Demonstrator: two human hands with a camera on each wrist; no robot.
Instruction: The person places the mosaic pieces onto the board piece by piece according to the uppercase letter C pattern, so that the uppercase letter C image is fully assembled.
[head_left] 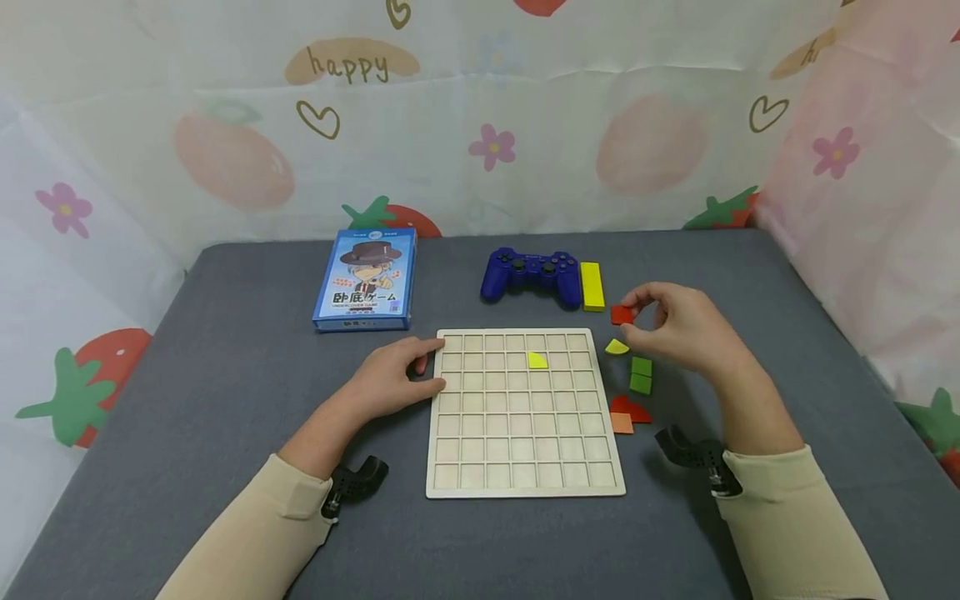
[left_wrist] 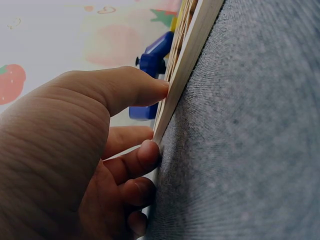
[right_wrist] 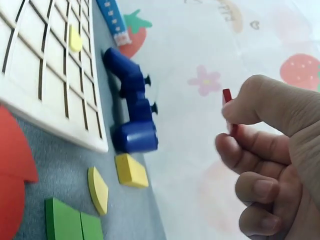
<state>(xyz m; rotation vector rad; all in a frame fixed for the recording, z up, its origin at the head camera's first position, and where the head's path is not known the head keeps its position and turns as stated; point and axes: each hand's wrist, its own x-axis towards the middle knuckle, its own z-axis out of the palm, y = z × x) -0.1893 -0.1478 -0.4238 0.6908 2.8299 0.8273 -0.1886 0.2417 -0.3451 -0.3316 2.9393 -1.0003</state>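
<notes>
In the head view, my right hand (head_left: 686, 329) pinches a small red square tile (head_left: 621, 315) between thumb and fingertips, beside the board's upper right corner. The right wrist view shows the red tile (right_wrist: 227, 95) edge-on, raised off the table. My left hand (head_left: 386, 377) rests at the left edge of a pale wooden grid board (head_left: 472, 497), thumb and index finger apart and touching the rim. One yellow quarter-round tile (head_left: 537, 361) sits in a cell near the board's top. Right of the board lie another yellow piece (head_left: 617, 347) with a curved edge and green square tiles (head_left: 641, 375).
Red curved pieces (head_left: 632, 408) and an orange square tile (head_left: 622, 423) lie against the board's right side. Behind it are a blue game controller (head_left: 531, 277), a yellow rectangular block (head_left: 592, 287) and a blue game box (head_left: 366, 281). A printed curtain borders the grey table.
</notes>
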